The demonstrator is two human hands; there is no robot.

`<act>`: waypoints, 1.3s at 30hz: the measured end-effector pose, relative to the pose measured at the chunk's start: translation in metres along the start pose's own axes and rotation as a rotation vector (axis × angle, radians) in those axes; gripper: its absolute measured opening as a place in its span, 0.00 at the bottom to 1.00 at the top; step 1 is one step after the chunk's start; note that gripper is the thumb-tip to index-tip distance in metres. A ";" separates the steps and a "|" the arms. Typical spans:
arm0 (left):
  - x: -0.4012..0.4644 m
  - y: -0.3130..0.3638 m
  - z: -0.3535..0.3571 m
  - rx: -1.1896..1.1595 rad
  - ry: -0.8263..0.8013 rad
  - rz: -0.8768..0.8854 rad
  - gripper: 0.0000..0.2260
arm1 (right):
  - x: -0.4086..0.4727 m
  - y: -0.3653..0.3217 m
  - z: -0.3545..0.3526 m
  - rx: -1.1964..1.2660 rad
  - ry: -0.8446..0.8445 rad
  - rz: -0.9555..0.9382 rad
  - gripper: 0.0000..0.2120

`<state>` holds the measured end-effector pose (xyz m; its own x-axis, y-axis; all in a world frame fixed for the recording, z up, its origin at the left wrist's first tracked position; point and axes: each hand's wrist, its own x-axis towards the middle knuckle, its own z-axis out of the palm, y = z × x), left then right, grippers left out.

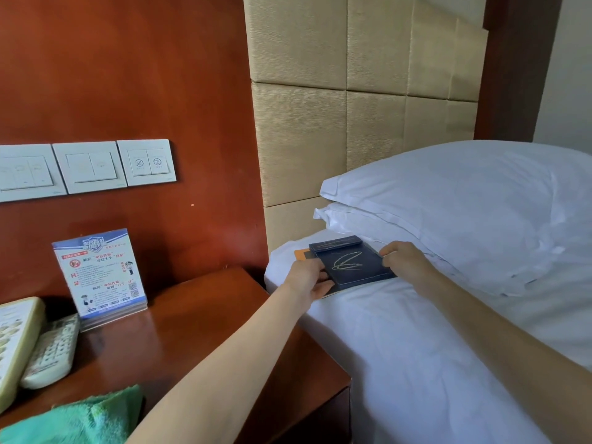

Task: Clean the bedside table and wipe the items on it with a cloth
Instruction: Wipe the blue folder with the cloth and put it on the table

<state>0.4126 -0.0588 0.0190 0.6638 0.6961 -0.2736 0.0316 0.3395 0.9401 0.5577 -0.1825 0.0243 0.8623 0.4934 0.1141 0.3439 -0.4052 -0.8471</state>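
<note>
Two white pillows (464,200) stacked on bed (416,363) w/ padded headboard (352,107), wall switches (89,166) left.

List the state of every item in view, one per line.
Dark folder: flat on the bed, gripped at both side edges.
Small dark box: lying on the folder's far end.
Left hand: holds the folder's left edge.
Right hand: holds its right edge.
Green cloth: bunched on the bedside table, untouched.
Sign card: upright.
Remote: lying flat.
</note>
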 end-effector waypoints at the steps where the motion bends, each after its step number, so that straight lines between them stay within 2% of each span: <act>1: -0.001 0.000 0.002 -0.020 -0.024 -0.009 0.07 | 0.000 0.000 0.000 0.007 -0.006 -0.002 0.10; 5: -0.006 -0.008 0.013 -0.005 -0.055 -0.006 0.06 | -0.001 -0.001 0.000 0.077 0.003 0.000 0.13; 7: -0.007 -0.011 0.017 0.018 -0.057 0.029 0.12 | -0.002 -0.003 0.000 0.122 0.015 0.003 0.14; 10: -0.008 -0.012 0.014 -0.007 -0.062 0.060 0.12 | -0.005 -0.007 0.002 0.170 0.017 0.005 0.17; 16: -0.015 0.000 -0.019 -0.013 -0.058 0.191 0.13 | -0.023 -0.027 0.011 0.451 -0.020 -0.063 0.18; 24: -0.071 0.018 -0.092 0.021 -0.130 0.435 0.17 | -0.079 -0.075 0.047 0.767 -0.078 -0.160 0.16; 28: -0.097 0.027 -0.142 0.036 -0.091 0.499 0.17 | -0.107 -0.101 0.077 0.874 -0.164 -0.207 0.17; 33: -0.123 0.029 -0.210 0.107 -0.035 0.569 0.23 | -0.138 -0.128 0.121 0.926 -0.299 -0.215 0.16; 39: -0.158 0.020 -0.281 0.146 0.055 0.619 0.20 | -0.174 -0.152 0.180 0.971 -0.470 -0.156 0.17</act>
<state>0.0984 0.0159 0.0243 0.5529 0.7684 0.3223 -0.2409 -0.2228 0.9446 0.2887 -0.0687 0.0396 0.5353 0.8153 0.2207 -0.1815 0.3662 -0.9127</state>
